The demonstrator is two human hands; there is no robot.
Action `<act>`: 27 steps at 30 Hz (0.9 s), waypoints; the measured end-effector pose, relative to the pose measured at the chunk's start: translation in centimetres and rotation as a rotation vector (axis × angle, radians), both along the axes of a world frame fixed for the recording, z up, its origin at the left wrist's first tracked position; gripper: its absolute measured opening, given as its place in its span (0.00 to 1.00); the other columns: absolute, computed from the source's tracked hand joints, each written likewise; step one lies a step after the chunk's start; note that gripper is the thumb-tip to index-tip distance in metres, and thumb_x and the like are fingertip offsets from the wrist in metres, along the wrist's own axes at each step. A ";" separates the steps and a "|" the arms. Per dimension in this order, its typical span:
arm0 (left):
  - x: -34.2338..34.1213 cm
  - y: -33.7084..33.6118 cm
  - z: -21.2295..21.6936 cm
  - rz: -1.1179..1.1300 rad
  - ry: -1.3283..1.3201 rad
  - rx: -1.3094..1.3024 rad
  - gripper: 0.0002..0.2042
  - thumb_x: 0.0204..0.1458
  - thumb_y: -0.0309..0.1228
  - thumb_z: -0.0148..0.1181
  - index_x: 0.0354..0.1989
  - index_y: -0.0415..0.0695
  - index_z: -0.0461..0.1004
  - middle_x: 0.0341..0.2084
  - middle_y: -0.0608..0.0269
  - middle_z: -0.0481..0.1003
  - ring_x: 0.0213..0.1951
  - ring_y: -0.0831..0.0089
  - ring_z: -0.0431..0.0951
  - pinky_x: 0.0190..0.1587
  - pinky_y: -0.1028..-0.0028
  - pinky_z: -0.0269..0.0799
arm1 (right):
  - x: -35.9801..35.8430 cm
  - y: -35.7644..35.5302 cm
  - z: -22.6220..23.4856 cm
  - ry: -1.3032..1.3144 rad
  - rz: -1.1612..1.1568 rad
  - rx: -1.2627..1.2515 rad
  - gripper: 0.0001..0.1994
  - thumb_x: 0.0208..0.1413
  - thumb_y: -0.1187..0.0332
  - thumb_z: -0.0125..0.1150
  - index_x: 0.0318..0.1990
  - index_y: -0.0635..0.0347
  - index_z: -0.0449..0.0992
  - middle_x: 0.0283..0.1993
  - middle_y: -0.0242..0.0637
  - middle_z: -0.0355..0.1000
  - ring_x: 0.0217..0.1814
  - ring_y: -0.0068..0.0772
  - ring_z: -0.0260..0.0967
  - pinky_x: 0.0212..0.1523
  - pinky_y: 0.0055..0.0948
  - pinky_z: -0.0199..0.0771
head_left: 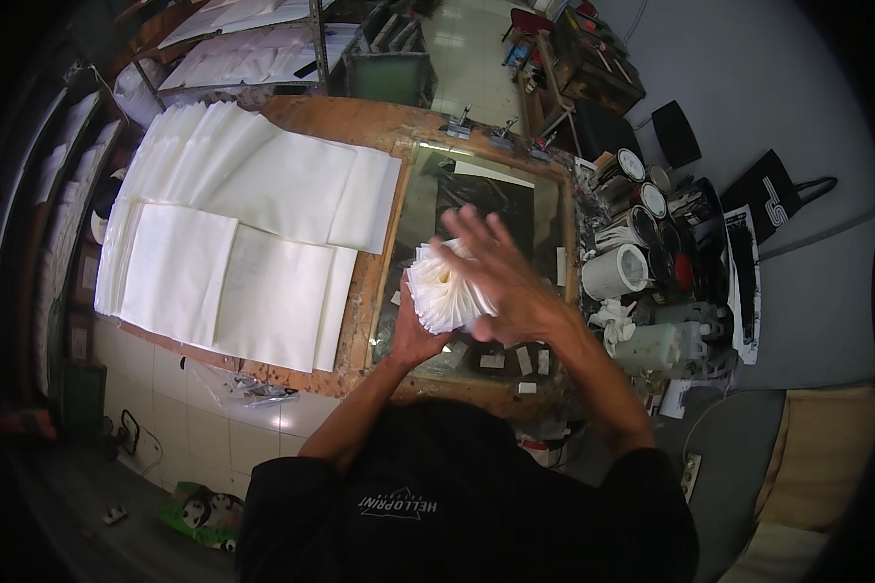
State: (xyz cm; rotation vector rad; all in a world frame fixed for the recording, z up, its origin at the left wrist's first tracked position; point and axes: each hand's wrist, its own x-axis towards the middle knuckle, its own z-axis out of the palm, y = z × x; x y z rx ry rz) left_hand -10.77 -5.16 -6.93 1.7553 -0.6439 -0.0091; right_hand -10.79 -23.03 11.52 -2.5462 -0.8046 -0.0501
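Observation:
A bundle of thin white sheets [445,299], curled round so that its edges fan out in a ring, is held over the glass-topped part of the table. My left hand [416,335] is wrapped round its near left side. Over its right side is my right hand [504,274], fingers spread and slightly blurred; whether the palm touches the sheets I cannot tell. Beneath lies the glass panel [418,209] in a wooden frame, with a black sheet [506,199] towards its far side. Stacks of white sheets [287,185] overlap in fanned rows to the left.
Metal clamps [460,121] line the table's far edge. To the right stand a white tub [615,272], several ink-stained cans [642,225] and translucent jugs [648,347]. Small white pieces [525,361] lie near the glass's front edge. A shelving rack [63,194] stands at far left.

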 end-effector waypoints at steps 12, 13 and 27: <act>-0.2 -0.3 -3.4 -0.021 0.092 0.053 0.45 0.42 0.34 0.75 0.69 0.39 0.56 0.64 0.43 0.62 0.66 0.44 0.60 0.72 0.55 0.50 | -6.2 -5.9 -0.9 -0.496 -0.631 0.877 0.58 0.57 0.21 0.33 0.73 0.74 0.50 0.79 0.55 0.46 0.81 0.50 0.46 0.78 0.50 0.44; -0.1 0.0 -4.1 -0.016 0.050 0.121 0.42 0.43 0.34 0.74 0.68 0.40 0.59 0.64 0.43 0.63 0.65 0.44 0.61 0.72 0.54 0.50 | -7.4 -5.5 -2.6 -0.447 -0.681 0.860 0.55 0.58 0.27 0.40 0.73 0.74 0.50 0.77 0.56 0.49 0.80 0.50 0.48 0.77 0.49 0.46; 2.7 1.9 3.1 0.140 0.797 -0.186 0.22 0.49 0.24 0.62 0.54 0.30 0.71 0.41 0.47 0.78 0.43 0.57 0.81 0.49 0.62 0.78 | -6.2 -2.7 -19.4 0.189 -1.117 0.868 0.18 0.53 0.70 0.67 0.51 0.66 0.75 0.43 0.44 0.79 0.45 0.35 0.77 0.48 0.34 0.77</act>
